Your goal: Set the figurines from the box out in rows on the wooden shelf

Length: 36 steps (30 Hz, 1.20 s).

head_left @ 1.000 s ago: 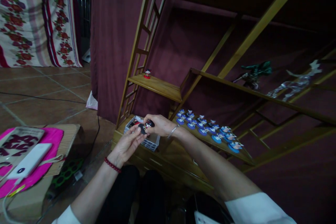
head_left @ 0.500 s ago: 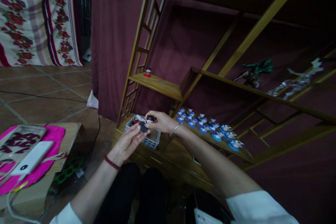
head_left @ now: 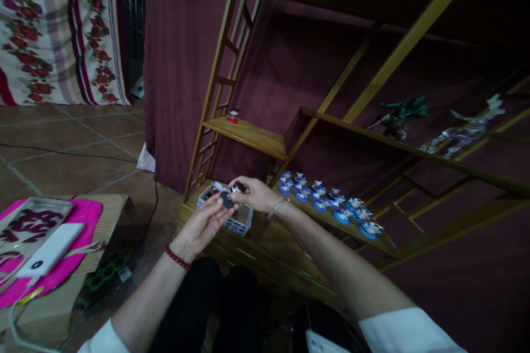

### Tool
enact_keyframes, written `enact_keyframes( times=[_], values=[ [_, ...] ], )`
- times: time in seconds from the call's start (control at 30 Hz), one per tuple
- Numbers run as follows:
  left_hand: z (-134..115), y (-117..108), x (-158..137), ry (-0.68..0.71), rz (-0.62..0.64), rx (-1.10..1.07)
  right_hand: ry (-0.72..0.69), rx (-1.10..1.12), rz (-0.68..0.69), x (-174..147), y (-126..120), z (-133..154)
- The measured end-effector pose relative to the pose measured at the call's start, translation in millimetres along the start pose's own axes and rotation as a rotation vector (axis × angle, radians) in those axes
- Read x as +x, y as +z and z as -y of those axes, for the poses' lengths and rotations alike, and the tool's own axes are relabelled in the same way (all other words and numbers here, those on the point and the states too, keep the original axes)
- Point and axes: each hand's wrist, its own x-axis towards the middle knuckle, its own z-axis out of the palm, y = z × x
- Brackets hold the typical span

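Between thumb and fingers, my left hand (head_left: pixel 205 223) pinches a dark round base (head_left: pixel 226 200). My right hand (head_left: pixel 255 194) grips a small figurine (head_left: pixel 237 188) with a black head and pale body, held right at that base; whether the two are joined I cannot tell. Below both hands, an open white patterned box (head_left: pixel 237 226) sits on the cabinet with some red and dark items inside, partly hidden by my fingers.
Several figurines on blue bases (head_left: pixel 318 193) line the shelf at right. A red-based figurine (head_left: pixel 233 115) stands on the small upper shelf (head_left: pixel 252 138). Higher right are a green statue (head_left: pixel 399 116) and a clear one (head_left: pixel 464 129). A white power bank (head_left: pixel 52 250) lies at left.
The dark base and the figurine have tilted slightly in my fingers. Both hands stay nearly in the same place over the box.
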Motion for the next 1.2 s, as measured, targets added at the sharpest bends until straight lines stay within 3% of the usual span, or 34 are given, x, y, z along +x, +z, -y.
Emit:
enact_keyframes(
  times=[0.23, 0.53, 1.2],
  values=[
    [3, -4, 3, 0.011, 0.03, 0.002, -0.038, -0.211, -0.074, 2, -3, -9],
    [5, -8, 4, 0.004, 0.019, 0.024, -0.07, -0.198, -0.092, 3, -1, -15],
    [9, -9, 6, -0.007, 0.041, 0.04, -0.077, -0.316, -0.078, -5, -3, 4]
  ],
)
